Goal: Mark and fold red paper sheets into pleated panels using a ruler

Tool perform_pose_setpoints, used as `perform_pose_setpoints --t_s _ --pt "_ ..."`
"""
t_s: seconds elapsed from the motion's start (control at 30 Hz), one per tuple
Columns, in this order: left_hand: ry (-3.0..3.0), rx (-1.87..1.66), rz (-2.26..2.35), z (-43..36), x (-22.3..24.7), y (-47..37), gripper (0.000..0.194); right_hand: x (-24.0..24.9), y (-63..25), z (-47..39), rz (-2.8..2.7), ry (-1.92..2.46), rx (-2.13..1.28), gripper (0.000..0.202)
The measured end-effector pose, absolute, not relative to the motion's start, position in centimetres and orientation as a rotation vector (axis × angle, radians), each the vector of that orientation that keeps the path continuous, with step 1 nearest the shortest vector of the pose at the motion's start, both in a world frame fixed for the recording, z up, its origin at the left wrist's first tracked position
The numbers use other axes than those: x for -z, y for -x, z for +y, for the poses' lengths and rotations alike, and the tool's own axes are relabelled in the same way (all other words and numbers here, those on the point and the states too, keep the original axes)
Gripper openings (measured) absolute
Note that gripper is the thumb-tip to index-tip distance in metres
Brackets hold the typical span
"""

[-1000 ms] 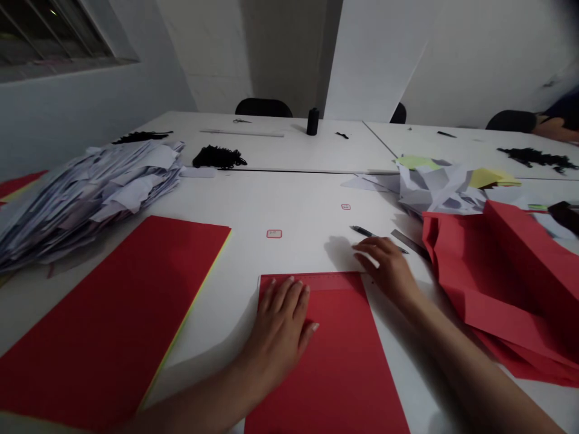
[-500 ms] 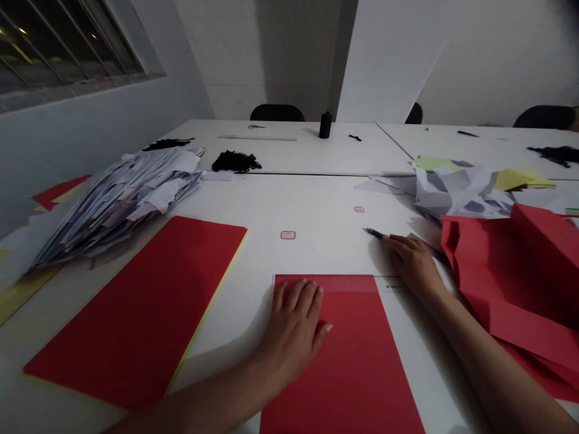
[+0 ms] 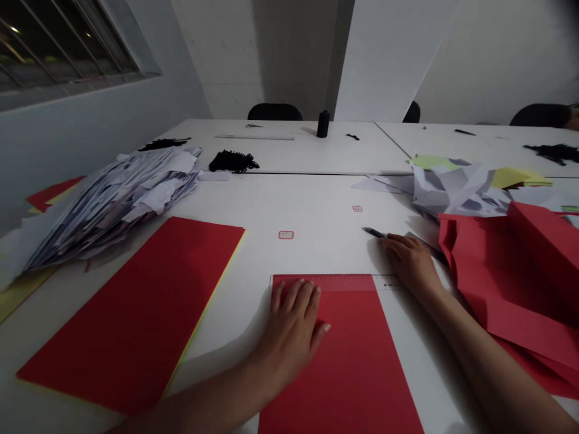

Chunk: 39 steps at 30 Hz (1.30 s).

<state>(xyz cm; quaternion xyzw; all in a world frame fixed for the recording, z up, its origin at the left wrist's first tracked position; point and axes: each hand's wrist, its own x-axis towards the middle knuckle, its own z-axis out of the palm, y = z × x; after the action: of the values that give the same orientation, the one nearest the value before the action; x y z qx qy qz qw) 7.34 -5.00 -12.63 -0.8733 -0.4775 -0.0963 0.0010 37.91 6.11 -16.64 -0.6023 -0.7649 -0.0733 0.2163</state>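
My left hand [image 3: 294, 325] lies flat with fingers stretched out on a clear ruler [image 3: 344, 282] and a red sheet of paper [image 3: 353, 361]. The ruler lies across the sheet's far edge and sticks out past its right side. Farther right, my right hand [image 3: 414, 265] rests low over the table with its fingers on the back end of a dark pen [image 3: 374, 232]. The pen's tip points away to the left. Part of a grey flat object [image 3: 425, 244] shows behind that hand; its kind is hidden.
Left of me lies a stack of red and yellow paper [image 3: 136, 307], with a heap of white papers [image 3: 113, 205] behind it. Folded red paper [image 3: 511, 283] and white scraps [image 3: 452, 190] lie right. Black yarn [image 3: 233, 161] and a black spool [image 3: 322, 124] are farther back.
The whole view has shifted slightly. Both hands, the ruler and the pen keep their places.
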Motion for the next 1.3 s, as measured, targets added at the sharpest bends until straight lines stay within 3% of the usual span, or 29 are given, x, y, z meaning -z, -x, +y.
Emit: perform_pose_setpoints --t_s 1.3 --pt "2.709 0.343 -1.469 -4.84 13.08 -7.25 0.044 16.69 -38.06 6.54 -2.035 1.608 0.117 0.036"
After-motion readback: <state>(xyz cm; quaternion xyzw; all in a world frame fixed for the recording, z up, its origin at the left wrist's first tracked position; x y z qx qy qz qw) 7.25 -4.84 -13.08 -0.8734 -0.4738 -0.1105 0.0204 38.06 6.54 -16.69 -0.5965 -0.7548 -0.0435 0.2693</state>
